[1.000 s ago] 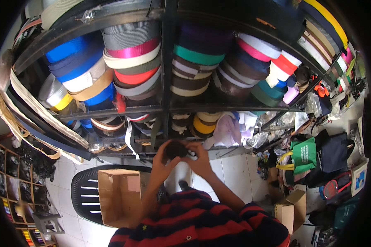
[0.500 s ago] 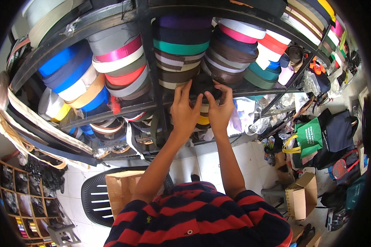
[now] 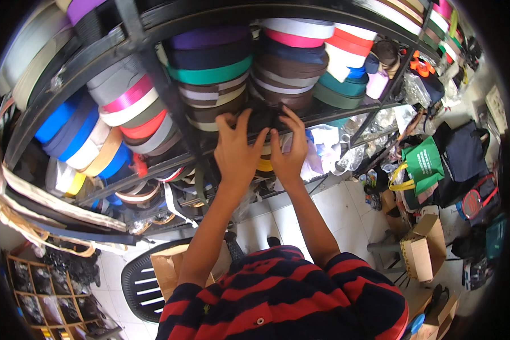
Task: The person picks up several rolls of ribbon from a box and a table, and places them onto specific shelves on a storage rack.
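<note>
Both my hands are raised to the front edge of a black shelf rack (image 3: pixel 209 146). Between them sits a small black bundle (image 3: pixel 263 118), too dark to tell its exact kind. My left hand (image 3: pixel 237 148) has its bent fingers on the bundle's left side. On the other side, my right hand (image 3: pixel 289 152) grips it with curled fingers, the two thumbs close together at the front. Just behind stand stacked webbing rolls: a stack with a green roll (image 3: pixel 212 71) on the left, and a stack with brown rolls (image 3: pixel 289 78) on the right.
More rolls, blue (image 3: pixel 73 133) and red (image 3: pixel 144 127), fill the rack's left bays. Below stands a black slatted chair (image 3: pixel 131 277) bearing a cardboard box (image 3: pixel 167 266). To the right are a green bag (image 3: pixel 424 165) and an open carton (image 3: pixel 422 258).
The view has shifted, so the rack and my hands sit further left in it. My fingers have changed position slightly, still at the black bundle.
</note>
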A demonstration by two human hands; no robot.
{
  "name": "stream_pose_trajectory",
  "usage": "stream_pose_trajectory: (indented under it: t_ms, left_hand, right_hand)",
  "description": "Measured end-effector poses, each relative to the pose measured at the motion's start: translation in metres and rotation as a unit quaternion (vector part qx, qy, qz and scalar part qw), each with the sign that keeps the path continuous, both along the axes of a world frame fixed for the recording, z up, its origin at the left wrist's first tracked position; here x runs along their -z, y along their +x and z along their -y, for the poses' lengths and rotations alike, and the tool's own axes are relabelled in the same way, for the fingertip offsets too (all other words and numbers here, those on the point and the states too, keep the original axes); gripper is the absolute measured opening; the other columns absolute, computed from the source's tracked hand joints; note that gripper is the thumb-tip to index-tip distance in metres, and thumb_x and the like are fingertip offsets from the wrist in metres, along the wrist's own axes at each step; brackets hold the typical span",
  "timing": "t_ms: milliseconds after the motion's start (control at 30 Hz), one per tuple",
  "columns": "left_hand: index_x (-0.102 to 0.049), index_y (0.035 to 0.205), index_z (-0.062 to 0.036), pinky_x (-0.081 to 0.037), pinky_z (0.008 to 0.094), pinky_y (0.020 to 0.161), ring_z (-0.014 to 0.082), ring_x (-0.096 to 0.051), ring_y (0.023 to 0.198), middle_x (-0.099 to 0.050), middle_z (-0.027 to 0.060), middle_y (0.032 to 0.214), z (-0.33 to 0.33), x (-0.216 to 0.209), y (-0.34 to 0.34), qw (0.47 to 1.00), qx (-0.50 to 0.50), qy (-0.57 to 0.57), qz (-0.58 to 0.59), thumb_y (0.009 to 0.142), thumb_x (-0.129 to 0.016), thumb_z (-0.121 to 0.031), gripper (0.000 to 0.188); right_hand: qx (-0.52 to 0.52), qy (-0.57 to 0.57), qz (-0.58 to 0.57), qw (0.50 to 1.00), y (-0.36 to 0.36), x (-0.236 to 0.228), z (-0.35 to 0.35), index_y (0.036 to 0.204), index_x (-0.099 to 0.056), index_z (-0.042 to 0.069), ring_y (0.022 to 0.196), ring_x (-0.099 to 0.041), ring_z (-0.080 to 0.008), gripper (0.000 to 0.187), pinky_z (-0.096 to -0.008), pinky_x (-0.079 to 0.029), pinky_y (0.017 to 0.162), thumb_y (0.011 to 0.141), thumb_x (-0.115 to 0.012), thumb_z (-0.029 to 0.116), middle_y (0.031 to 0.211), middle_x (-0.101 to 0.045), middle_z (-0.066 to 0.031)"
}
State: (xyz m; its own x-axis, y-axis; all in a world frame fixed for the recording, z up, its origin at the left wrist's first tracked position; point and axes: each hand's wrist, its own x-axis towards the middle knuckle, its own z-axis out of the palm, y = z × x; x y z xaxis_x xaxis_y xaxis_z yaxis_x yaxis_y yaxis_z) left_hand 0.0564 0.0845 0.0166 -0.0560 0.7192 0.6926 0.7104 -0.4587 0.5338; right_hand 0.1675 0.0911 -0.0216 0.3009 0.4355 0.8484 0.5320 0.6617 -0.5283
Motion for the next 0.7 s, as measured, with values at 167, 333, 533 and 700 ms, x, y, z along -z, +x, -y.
stream_pose_trajectory:
  t_ms: [167, 333, 533, 700]
  left_hand:
    - [-0.052, 0.126, -0.0128, -0.049, 0.0417, 0.077, 0.0334, -0.058, 0.097, -0.043, 0.0159, 0.113, 0.002, 0.01, -0.005, 0.999, 0.015, 0.003, 0.028, 0.069, -0.081, -0.025, 0.065]
    - [-0.048, 0.128, -0.0065, -0.048, 0.0356, 0.075, 0.0299, -0.056, 0.09, -0.041, 0.0173, 0.116, 0.006, 0.02, -0.008, 0.996, 0.052, 0.022, 0.069, 0.073, -0.079, -0.017, 0.063]
    - [-0.05, 0.121, -0.0015, -0.039, 0.0242, 0.058, 0.0119, -0.044, 0.068, -0.042, 0.0141, 0.113, 0.036, 0.052, -0.012, 0.975, 0.126, 0.019, 0.18, 0.077, -0.072, -0.004, 0.049]
    - [-0.048, 0.12, 0.0019, -0.04, 0.0213, 0.058, 0.0084, -0.045, 0.067, -0.043, 0.0114, 0.111, 0.061, 0.079, -0.003, 0.966, 0.187, -0.018, 0.177, 0.083, -0.063, 0.001, 0.04]
  right_hand:
    - [0.029, -0.034, 0.03, 0.999, 0.007, 0.005, 0.006, 0.106, -0.056, -0.002, 0.114, -0.052, -0.0358, 0.026, -0.0402, -0.039, 0.097, 0.081, -0.061, 0.001, 0.122, -0.054, -0.0194]
    - [0.039, -0.058, 0.044, 0.997, 0.014, 0.01, 0.021, 0.11, -0.055, 0.0, 0.112, -0.051, -0.0355, 0.03, -0.0399, -0.041, 0.095, 0.081, -0.062, 0.001, 0.124, -0.05, -0.0182]
    - [0.043, -0.163, 0.024, 0.985, 0.034, 0.046, 0.068, 0.11, -0.055, 0.001, 0.101, -0.055, -0.0297, 0.033, -0.0347, -0.046, 0.082, 0.079, -0.062, -0.003, 0.118, -0.05, -0.0163]
    - [0.091, -0.238, -0.028, 0.966, 0.072, 0.089, 0.13, 0.107, -0.056, 0.001, 0.09, -0.059, -0.0246, 0.032, -0.0315, -0.048, 0.074, 0.077, -0.062, -0.006, 0.115, -0.052, -0.0143]
